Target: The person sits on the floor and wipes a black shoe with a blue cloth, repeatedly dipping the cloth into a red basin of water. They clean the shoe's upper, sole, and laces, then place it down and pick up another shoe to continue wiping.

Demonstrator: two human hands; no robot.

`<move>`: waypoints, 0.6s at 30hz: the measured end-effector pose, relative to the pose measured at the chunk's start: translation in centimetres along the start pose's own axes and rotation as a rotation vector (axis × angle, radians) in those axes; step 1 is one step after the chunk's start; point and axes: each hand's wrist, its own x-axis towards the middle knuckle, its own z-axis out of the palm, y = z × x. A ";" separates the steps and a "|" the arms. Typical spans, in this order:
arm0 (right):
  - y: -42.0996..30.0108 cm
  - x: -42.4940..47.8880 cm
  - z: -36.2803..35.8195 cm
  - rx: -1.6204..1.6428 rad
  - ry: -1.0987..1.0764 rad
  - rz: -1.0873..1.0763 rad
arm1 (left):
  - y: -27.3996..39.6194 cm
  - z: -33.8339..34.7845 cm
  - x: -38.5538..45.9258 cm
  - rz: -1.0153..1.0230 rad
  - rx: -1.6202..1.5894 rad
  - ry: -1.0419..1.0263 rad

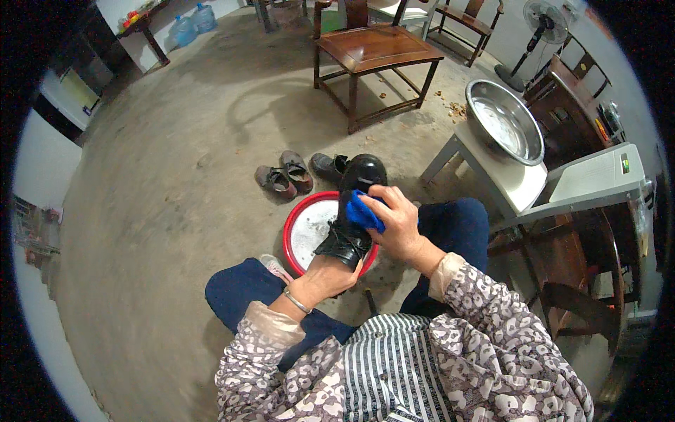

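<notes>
A black leather lace-up shoe (364, 171) is held over a red-rimmed basin (288, 232) of whitish, sudsy water. My left hand (329, 277) is inside or at the shoe's ankle opening and supports it; its fingers are mostly hidden. With my right hand (395, 219) I press a bunched blue cloth (364, 211) against the shoe's side, near the laces. Beyond the basin stand a pair of worn dark shoes (285, 174) and another black shoe (328, 166), partly hidden behind the held one.
On a white stool or chair (485, 158) at the right rests a steel basin (506, 124). A wooden armchair (382, 50) stands ahead, with brown scraps on the concrete floor (158, 211) near it. Farther off are a standing fan (538, 31) and large blue water bottles (184, 31).
</notes>
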 end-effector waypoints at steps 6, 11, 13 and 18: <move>3.8 1.7 0.5 -0.180 0.027 0.005 | -0.1 -1.2 0.5 0.015 0.018 -0.013; 4.7 1.5 1.7 -0.110 0.054 0.153 | -1.2 -1.0 0.4 -0.051 0.035 -0.123; 6.5 0.5 2.3 -0.030 0.177 0.393 | -1.0 -1.0 0.9 -0.011 0.032 -0.087; 8.2 -0.6 0.6 0.148 0.371 0.659 | -0.1 -1.7 0.8 0.025 0.122 -0.057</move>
